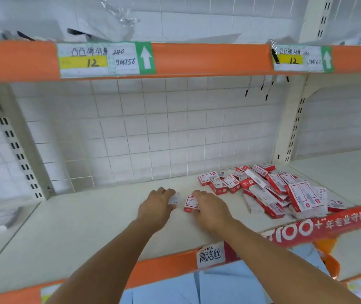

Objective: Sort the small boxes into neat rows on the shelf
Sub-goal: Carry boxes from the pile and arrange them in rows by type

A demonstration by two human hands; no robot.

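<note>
On the shelf: both hands work near the middle of the pale shelf [87, 227], palms down
Left hand: the left hand [156, 204] has its fingers curled on a white box [174, 199], which lies on the shelf under the fingertips
Right hand: the right hand [209, 208] has its fingers curled on a red box [191, 204]; this box lies on the shelf, its red and white face is turned up
Two boxes: they lie side by side between the hands, close but I cannot tell if they touch
Pile: a loose pile [269, 189] of small red and white boxes lies at the right of the hands, near the back grid [142, 132]; the boxes are tilted and lie one over another
Shelf edge: an orange strip [164, 270] carries a white label [210, 256] and a red banner [320, 227]
Above: the upper shelf has a tag [100, 60] with "12" on yellow
</note>
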